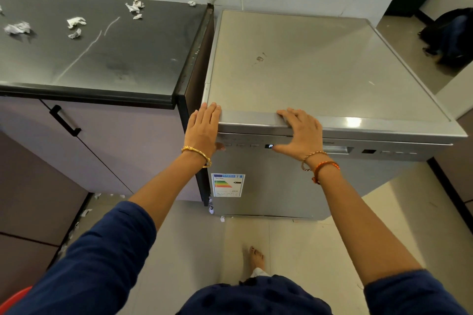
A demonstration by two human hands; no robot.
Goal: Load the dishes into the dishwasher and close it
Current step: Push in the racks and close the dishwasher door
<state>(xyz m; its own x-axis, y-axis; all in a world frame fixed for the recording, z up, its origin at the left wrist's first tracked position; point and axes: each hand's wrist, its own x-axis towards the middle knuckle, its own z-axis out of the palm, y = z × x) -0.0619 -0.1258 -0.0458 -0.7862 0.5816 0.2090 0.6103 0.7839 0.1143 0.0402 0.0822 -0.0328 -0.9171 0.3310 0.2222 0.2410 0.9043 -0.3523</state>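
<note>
A silver freestanding dishwasher (320, 64) stands in front of me with its door shut and a lit display on the control strip. My left hand (203, 128) lies flat over the front left corner of its top, fingers straight, thumb down on the control panel. My right hand (302, 133) rests with spread straight fingers on the top's front edge, palm against the control strip beside the door handle recess (337, 149). No dishes are in view.
A dark counter (107, 54) to the left carries several crumpled paper scraps (18, 28). Below it are lilac cabinet doors with a black handle (65, 120). A dark backpack (450, 36) lies on the floor at the far right. My bare foot (256, 257) stands on the tiled floor.
</note>
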